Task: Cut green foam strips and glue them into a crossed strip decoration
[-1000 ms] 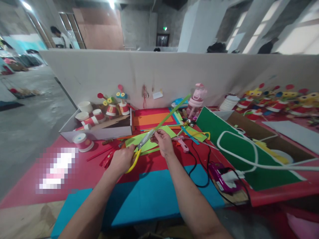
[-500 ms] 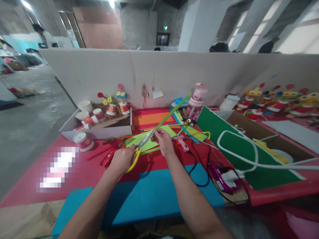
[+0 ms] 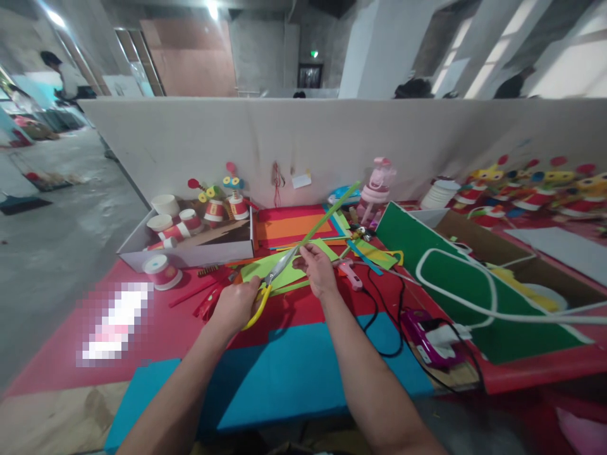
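My left hand [image 3: 238, 304] is closed around the yellow handles of a pair of scissors [image 3: 266, 302], whose metal blades point up and to the right. Pinched in the fingers of my right hand [image 3: 317, 268] is a narrow green paper strip [image 3: 329, 216], which slants up toward the back right. The blade tips meet the strip close to my right fingertips; whether they are cutting into it I cannot tell. Beneath the blades lies a light green paper sheet [image 3: 253, 268] on the red table covering. A pink glue gun [image 3: 349, 275] rests just right of my right hand.
At left, a white box [image 3: 190, 256] holds paper cups and two cup figures; another cup [image 3: 162, 273] stands before it. A green-sided box [image 3: 446, 284], white cable and purple power strip [image 3: 429, 344] occupy the right. A pink bottle [image 3: 377, 186] stands near the partition [image 3: 332, 139].
The view has shifted slightly, so table items appear a little further right. Both hands keep their grips on scissors and strip, with hardly any other movement.
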The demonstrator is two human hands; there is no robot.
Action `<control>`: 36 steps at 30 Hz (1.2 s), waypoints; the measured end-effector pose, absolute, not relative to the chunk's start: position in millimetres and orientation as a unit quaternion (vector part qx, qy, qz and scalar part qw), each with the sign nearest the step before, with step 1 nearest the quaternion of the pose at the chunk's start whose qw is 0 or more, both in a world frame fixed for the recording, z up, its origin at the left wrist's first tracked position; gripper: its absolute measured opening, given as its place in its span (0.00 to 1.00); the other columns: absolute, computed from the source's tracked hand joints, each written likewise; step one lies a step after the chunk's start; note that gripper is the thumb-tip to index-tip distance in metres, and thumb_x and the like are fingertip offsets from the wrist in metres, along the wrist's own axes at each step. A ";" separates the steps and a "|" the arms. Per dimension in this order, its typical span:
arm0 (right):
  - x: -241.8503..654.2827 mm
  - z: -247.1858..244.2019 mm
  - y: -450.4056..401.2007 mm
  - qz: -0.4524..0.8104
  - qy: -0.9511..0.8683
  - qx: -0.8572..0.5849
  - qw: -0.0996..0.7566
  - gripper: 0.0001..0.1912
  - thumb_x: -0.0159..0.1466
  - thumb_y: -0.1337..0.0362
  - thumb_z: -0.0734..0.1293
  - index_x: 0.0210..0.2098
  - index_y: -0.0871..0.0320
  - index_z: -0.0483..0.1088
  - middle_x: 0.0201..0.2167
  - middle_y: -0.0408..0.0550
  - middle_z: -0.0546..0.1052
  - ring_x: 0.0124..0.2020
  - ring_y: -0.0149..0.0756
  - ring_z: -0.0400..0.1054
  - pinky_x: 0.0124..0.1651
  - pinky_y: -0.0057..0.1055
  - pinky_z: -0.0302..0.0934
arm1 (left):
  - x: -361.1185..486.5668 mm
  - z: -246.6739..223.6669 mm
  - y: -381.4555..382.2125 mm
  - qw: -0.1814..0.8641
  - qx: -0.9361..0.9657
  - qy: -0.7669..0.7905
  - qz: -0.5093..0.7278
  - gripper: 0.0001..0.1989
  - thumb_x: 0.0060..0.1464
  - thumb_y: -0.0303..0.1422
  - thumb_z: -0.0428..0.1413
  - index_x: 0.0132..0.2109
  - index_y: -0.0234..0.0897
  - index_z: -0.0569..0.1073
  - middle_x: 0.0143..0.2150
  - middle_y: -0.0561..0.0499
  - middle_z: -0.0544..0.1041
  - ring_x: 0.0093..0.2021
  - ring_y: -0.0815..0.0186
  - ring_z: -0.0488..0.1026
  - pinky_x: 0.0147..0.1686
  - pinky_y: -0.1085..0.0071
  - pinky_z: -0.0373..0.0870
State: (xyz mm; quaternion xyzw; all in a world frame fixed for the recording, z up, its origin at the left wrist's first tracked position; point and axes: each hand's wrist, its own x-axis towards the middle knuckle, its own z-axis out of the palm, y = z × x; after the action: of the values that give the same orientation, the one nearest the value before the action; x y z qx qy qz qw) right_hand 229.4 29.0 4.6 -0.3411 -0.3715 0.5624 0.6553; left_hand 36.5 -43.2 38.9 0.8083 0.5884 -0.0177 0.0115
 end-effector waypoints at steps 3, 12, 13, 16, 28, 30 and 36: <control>235.0 7.0 30.4 0.546 -0.365 -0.348 0.669 0.16 0.49 0.55 0.74 0.28 0.57 0.68 0.19 0.37 0.72 0.20 0.26 0.67 0.28 0.24 0.66 | 37.5 40.0 -43.7 0.014 0.807 0.591 -0.023 0.14 0.60 0.37 0.41 0.47 0.35 0.65 0.36 0.42 0.77 0.37 0.54 0.77 0.33 0.66 0.67; 229.3 3.9 28.1 0.555 -0.395 -0.353 0.641 0.16 0.49 0.54 0.74 0.27 0.58 0.67 0.21 0.39 0.73 0.20 0.26 0.68 0.28 0.24 0.67 | 35.8 35.1 -40.7 0.003 0.804 0.595 -0.028 0.14 0.59 0.36 0.42 0.48 0.34 0.63 0.38 0.40 0.77 0.39 0.53 0.76 0.34 0.65 0.68; 228.5 3.6 27.8 0.555 -0.397 -0.352 0.640 0.16 0.49 0.54 0.73 0.27 0.58 0.67 0.21 0.39 0.73 0.20 0.26 0.68 0.28 0.24 0.67 | 35.6 34.3 -40.2 0.004 0.803 0.596 -0.027 0.14 0.60 0.37 0.42 0.48 0.34 0.63 0.38 0.40 0.77 0.39 0.54 0.76 0.34 0.65 0.68; 227.7 3.5 27.5 0.551 -0.399 -0.358 0.639 0.16 0.49 0.54 0.73 0.27 0.57 0.67 0.19 0.38 0.73 0.20 0.26 0.68 0.28 0.25 0.67 | 35.5 33.4 -39.4 0.013 0.804 0.595 -0.024 0.14 0.60 0.37 0.42 0.48 0.34 0.63 0.38 0.40 0.77 0.39 0.54 0.76 0.35 0.65 0.68; 227.6 3.2 27.8 0.553 -0.398 -0.362 0.636 0.16 0.49 0.54 0.73 0.27 0.57 0.67 0.18 0.38 0.72 0.19 0.26 0.67 0.27 0.25 0.66 | 35.7 37.4 -42.1 0.025 0.801 0.597 -0.031 0.14 0.59 0.35 0.43 0.49 0.35 0.64 0.38 0.40 0.77 0.40 0.55 0.76 0.37 0.66 0.68; 227.6 4.0 27.5 0.554 -0.396 -0.361 0.637 0.16 0.48 0.54 0.73 0.27 0.57 0.67 0.18 0.38 0.72 0.19 0.26 0.67 0.27 0.25 0.66 | 35.7 37.3 -42.0 0.023 0.801 0.597 -0.030 0.14 0.59 0.34 0.43 0.49 0.35 0.64 0.38 0.40 0.77 0.40 0.55 0.76 0.37 0.66 0.68; 228.0 4.6 27.4 0.558 -0.388 -0.356 0.641 0.17 0.48 0.54 0.74 0.27 0.58 0.67 0.19 0.38 0.72 0.20 0.26 0.68 0.27 0.24 0.66 | 34.3 35.5 -41.3 0.013 0.810 0.585 -0.016 0.14 0.59 0.35 0.43 0.50 0.34 0.64 0.38 0.41 0.77 0.39 0.54 0.76 0.34 0.66 0.67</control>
State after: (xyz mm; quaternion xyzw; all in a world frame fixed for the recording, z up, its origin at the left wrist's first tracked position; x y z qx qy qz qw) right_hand 228.0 27.4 4.6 -0.3565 -0.3880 0.5581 0.6410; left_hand 34.3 -41.3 35.5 0.8105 0.5854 -0.0163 0.0133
